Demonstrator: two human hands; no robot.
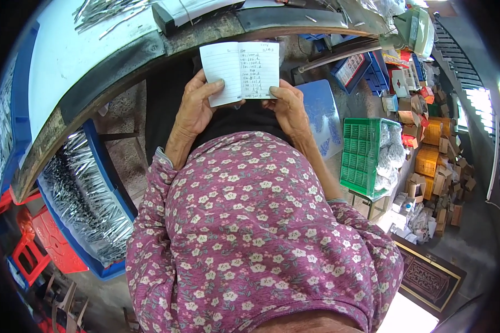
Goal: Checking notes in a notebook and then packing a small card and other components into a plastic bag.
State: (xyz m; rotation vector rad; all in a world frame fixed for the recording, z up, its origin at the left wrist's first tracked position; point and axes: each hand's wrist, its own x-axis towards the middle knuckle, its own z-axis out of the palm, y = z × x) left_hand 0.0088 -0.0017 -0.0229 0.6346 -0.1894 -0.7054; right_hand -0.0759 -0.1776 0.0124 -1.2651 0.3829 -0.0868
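Observation:
An opened lined notebook is held up in front of my lap, below the table's edge. Handwriting fills much of its right page, while the left page looks nearly blank. My left hand grips the lower left corner, thumb on top of the page and fingers behind. At the lower right corner my right hand pinches the notebook in the same way, its thumb pressed on the written page. The fingers behind the notebook are mostly hidden.
A worktable with thin metal pieces curves across the front and left. At left stands a blue crate of shiny metal strips beside a red plastic stool. To the right are a blue stool, a green crate and piled cardboard boxes.

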